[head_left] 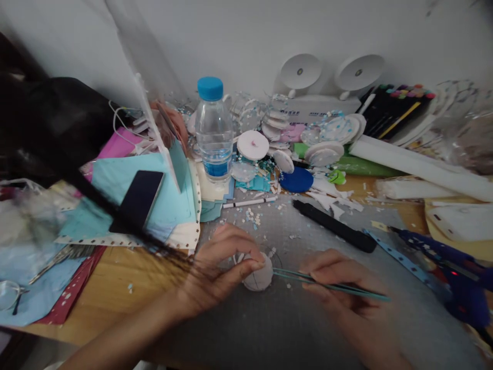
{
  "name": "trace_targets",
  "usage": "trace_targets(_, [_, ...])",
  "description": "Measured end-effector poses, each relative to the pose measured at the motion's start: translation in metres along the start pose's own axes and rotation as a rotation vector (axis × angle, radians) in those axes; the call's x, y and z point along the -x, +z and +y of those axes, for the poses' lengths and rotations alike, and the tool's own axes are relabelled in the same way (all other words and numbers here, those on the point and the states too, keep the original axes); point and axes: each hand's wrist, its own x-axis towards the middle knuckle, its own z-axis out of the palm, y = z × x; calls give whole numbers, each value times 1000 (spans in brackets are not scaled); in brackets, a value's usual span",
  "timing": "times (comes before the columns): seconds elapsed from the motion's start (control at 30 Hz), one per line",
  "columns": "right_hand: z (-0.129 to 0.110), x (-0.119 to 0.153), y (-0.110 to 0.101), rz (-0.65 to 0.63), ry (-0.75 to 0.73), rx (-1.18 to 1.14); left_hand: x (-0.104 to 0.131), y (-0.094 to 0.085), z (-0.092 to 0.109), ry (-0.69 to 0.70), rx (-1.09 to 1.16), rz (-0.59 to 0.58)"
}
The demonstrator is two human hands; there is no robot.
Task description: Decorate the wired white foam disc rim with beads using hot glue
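Note:
Over the grey cutting mat [231,318], my left hand [227,262] pinches the upper edge of a small white disc [260,277] between thumb and index finger. Faint lines show on the disc, and a thin curved loop stands at its upper right. My right hand [346,293], slightly blurred, is closed on teal tweezers [362,293]. Their tips point left and reach the disc's right edge; whether they grip anything there is too small to tell. White and blue paper bits [253,217] lie on the mat beyond my hands.
A water bottle [214,133] stands behind the mat among stacked white discs [253,145]. A black cutter [335,226] and a white pen [250,202] lie on the mat. A phone [138,198] rests at left on blue paper. At right is a blue glue gun [442,262]. Dark blurred strands cross the left side.

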Motion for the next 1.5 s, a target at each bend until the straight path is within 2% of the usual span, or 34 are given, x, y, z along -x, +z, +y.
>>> trace_targets(0.17, [1, 0, -1, -2, -2, 8, -4, -3, 3, 123, -164, -31])
trace_targets(0.3, [0, 0, -1, -6, -7, 14, -2, -4, 3, 168, -224, -67])
trace_targets(0.53, [-1, 0, 0, 1, 19, 1, -2, -4, 4, 130, -137, -73])
trace_targets(0.73, [-2, 1, -4, -64, 19, 67, -7, -3, 5, 176, -95, -25])
trace_targets(0.9, [-1, 2, -7, -83, 34, 52, -8, -3, 6, 97, -36, -24])
trace_targets(1.07, [-4, 1, -7, -119, 38, 21, -8, -2, 6, 83, -18, -30])
trace_targets(1.2, [0, 2, -5, -84, 139, -56, -7, -2, 6, 83, -13, -52])
trace_targets(1.37, [12, 3, 1, 14, 396, -319, -9, -1, 7, 70, 47, -51])
trace_targets(1.5, [14, 1, 5, 45, 498, -459, -9, 0, 8, 36, 98, -31])
